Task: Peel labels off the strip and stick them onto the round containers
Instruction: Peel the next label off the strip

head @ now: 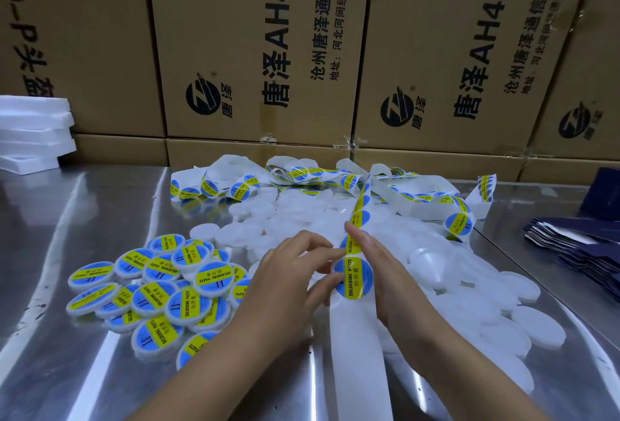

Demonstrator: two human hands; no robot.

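Observation:
A white backing strip [359, 336] runs from the near table edge up through my hands to a tangle at the back, carrying round blue-and-yellow labels. One label [355, 278] sits on the strip between my hands. My left hand [288, 276] touches that label's left edge with thumb and fingertips. My right hand [379, 266] lies flat along the strip's right side, holding it. A pile of labelled round containers [157, 286] lies to the left. Plain white round containers [469, 289] are heaped in the middle and right.
A coiled label strip tangle [302, 179] lies at the back of the shiny metal table [67, 219]. Cardboard boxes [261, 51] wall the far edge. White foam sheets [30, 132] are stacked far left. Dark blue flat packets [580, 246] lie at the right.

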